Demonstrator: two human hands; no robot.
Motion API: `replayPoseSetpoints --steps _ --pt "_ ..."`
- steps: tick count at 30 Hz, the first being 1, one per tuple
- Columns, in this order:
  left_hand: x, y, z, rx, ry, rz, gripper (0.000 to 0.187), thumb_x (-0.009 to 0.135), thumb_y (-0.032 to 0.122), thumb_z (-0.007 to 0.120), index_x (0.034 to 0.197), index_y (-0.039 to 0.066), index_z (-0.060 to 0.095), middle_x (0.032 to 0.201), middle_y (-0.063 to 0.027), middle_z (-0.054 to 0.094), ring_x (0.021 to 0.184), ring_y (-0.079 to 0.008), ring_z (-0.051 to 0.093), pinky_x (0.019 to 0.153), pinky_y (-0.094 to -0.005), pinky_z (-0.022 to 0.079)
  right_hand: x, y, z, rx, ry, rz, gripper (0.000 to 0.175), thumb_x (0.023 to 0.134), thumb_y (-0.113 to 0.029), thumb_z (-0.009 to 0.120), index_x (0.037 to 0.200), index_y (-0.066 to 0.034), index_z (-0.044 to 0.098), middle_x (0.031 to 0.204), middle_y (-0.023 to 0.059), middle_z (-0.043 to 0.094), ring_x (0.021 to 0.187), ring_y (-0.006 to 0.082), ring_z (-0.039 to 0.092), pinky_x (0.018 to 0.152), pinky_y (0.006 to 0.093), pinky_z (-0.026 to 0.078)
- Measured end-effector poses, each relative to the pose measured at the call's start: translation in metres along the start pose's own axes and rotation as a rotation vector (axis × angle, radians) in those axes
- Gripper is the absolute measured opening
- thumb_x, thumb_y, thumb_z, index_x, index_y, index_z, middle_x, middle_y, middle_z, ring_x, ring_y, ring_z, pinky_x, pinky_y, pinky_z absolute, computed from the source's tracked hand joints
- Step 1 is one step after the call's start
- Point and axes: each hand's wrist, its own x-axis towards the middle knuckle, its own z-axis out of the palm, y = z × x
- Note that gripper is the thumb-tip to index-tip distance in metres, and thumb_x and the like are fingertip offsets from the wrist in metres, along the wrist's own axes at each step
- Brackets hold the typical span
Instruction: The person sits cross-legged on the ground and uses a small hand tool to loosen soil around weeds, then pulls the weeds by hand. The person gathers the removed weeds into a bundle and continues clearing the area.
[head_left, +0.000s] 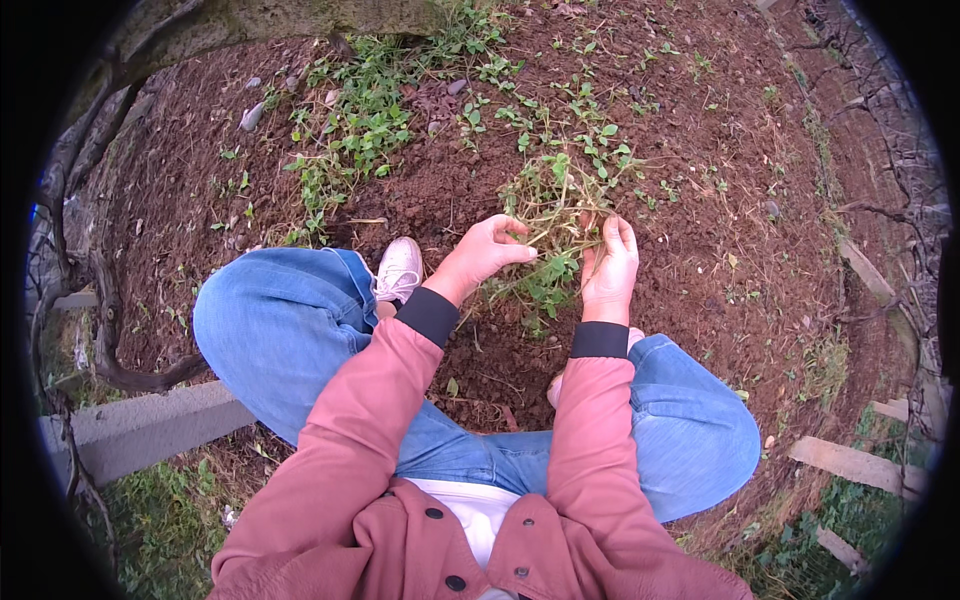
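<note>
A loose tangle of weeds (562, 199), part green leaves and part pale dry stems, is between my hands over the bare soil. My right hand (611, 262) pinches stems at the tangle's right side, fingertips together. On the other side, my left hand (487, 251) curves toward the stems, its thumb and forefinger a little apart. Whether a stem is caught in those left fingers is not plain. Leafy green sprigs (551, 281) hang or stand just below the tangle; where they join the soil is hard to make out.
Reddish-brown soil (712, 285) surrounds me. Low green weeds (367, 112) grow ahead to the left. Gnarled vine stems (109, 315) and a concrete post (150, 424) stand close on my left. More posts (855, 461) and bare vines (900, 202) line the right. Stones (252, 116) lie at upper left.
</note>
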Motion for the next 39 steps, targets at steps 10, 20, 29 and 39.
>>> replayPoseSetpoints --steps 10,20,29,39 --pt "-0.002 0.014 0.015 0.360 0.258 0.241 0.036 0.083 0.031 0.080 0.088 -0.002 0.065 0.085 -0.0094 0.068 0.079 -0.0158 0.064 0.073 -0.0322 0.053 0.001 -0.010 0.004 0.105 -0.101 0.061 0.016 0.097 -0.017 0.065 0.104 -0.0043 0.059 0.096 0.0057 0.066 0.086 0.0203 0.067 0.076 0.0334 0.055" --pt "0.003 0.012 0.022 0.050 0.207 0.208 0.029 0.099 0.026 0.062 0.112 0.000 0.066 0.101 -0.0044 0.068 0.085 -0.0109 0.064 0.069 -0.0254 0.055 -0.014 -0.012 0.019 -0.046 -0.338 0.172 0.015 0.095 -0.016 0.062 0.106 -0.0056 0.059 0.096 0.0040 0.066 0.086 0.0168 0.063 0.077 0.0311 0.049" --pt "0.000 0.030 0.003 -0.050 0.257 0.205 0.031 0.101 0.031 0.058 0.108 0.003 0.069 0.092 -0.0015 0.067 0.073 -0.0070 0.059 0.061 -0.0240 0.050 -0.014 -0.017 0.019 -0.194 -0.382 0.100 0.028 0.096 -0.028 0.067 0.109 -0.0039 0.063 0.102 0.0053 0.066 0.093 0.0139 0.060 0.086 0.0292 0.047" --pt "0.005 0.017 0.000 0.167 0.215 0.254 0.028 0.101 0.024 0.058 0.109 0.000 0.068 0.090 0.0025 0.067 0.084 -0.0062 0.056 0.078 -0.0259 0.046 -0.031 -0.016 0.047 -0.508 -0.327 -0.001 0.036 0.094 -0.024 0.071 0.120 -0.0005 0.065 0.107 0.0000 0.066 0.096 0.0083 0.057 0.088 0.0240 0.045"
